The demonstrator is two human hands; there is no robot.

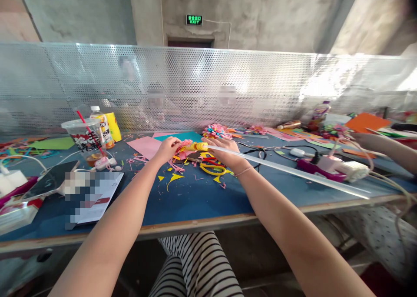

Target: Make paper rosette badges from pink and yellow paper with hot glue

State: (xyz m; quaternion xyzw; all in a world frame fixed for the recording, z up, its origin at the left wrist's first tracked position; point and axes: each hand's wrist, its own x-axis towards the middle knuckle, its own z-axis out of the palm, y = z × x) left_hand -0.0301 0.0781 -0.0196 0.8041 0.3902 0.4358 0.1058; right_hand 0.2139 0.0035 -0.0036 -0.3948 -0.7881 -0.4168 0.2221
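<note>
My left hand is closed at the edge of a pink paper flower, fingertips against its petals. My right hand is wrapped round a yellow glue gun, whose front end points left at the flower. From its back a long clear glue stick runs out over my right wrist toward the table's front edge. The glue gun's tip and most of my right fingers are hidden. Just below lie yellow-handled scissors among yellow paper scraps.
Behind my hands are a pink and blue paper flower and a teal sheet. A plastic cup, a phone and a tablet are at left. Cables and a purple power strip lie right, near another person's arm.
</note>
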